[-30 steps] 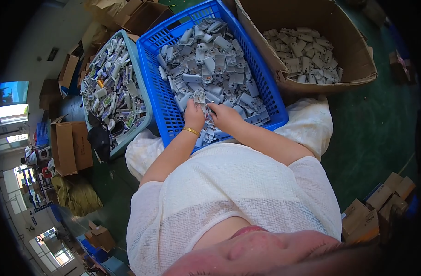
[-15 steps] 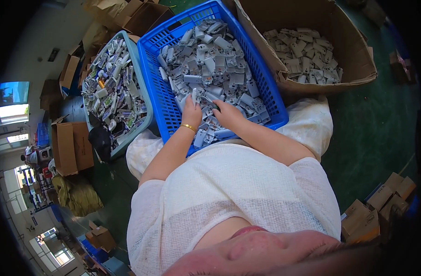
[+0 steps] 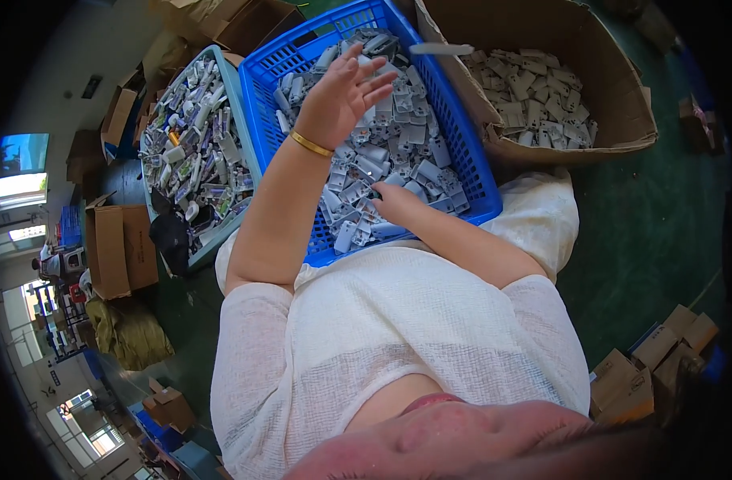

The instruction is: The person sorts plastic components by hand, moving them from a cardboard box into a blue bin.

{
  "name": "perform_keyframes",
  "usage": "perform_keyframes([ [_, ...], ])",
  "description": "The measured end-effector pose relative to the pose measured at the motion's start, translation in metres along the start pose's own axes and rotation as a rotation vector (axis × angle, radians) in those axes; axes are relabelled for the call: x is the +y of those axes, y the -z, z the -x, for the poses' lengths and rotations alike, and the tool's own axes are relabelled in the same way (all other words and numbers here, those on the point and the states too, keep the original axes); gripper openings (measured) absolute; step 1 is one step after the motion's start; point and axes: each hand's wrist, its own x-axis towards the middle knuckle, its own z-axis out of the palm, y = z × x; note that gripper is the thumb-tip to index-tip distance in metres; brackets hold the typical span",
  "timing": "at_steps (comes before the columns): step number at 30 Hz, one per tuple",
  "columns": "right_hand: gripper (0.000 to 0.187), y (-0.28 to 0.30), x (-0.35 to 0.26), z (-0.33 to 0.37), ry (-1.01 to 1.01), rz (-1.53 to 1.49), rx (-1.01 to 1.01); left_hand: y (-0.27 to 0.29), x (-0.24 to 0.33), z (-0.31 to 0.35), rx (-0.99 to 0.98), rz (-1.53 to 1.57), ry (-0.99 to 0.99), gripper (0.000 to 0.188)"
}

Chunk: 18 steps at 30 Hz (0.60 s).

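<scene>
My left hand [image 3: 346, 92] is raised over the far part of a blue plastic basket [image 3: 472, 152], its fingers spread and nothing in them. A white plastic part [image 3: 442, 50] is in mid-air to the right of those fingers, blurred, between the basket and a large cardboard box [image 3: 574, 156]. My right hand [image 3: 400, 204] stays low over the near part of the basket, its fingers closed on a small tool with a dark handle [image 3: 376, 192]; what kind of tool I cannot make out. Grey-white plastic housings [image 3: 406, 120] fill the basket under both hands.
Flat pale plastic pieces [image 3: 534, 96] lie inside the cardboard box at the right. A pale green tub [image 3: 250, 120] heaped with mixed small parts stands left of the basket, a black bag [image 3: 171, 240] over its near edge. Cartons [image 3: 124, 248] stand farther left.
My left hand has risen from the heap, moved away from me and opened. The white part it held is now in the air toward the cardboard box. My right hand has barely moved.
</scene>
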Motion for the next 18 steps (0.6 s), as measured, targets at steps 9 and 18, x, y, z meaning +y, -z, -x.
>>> perform_keyframes([
  [9, 0.037, 0.005, -0.022, -0.003, -0.101, -0.246, -0.009, 0.246, -0.126, 0.082, 0.692, -1.618, 0.766, 0.043],
  [18, 0.042, -0.002, -0.001, -0.012, -0.236, -0.651, -0.079, 0.225, -0.147, 0.112, -0.313, -2.416, 0.985, 0.033],
])
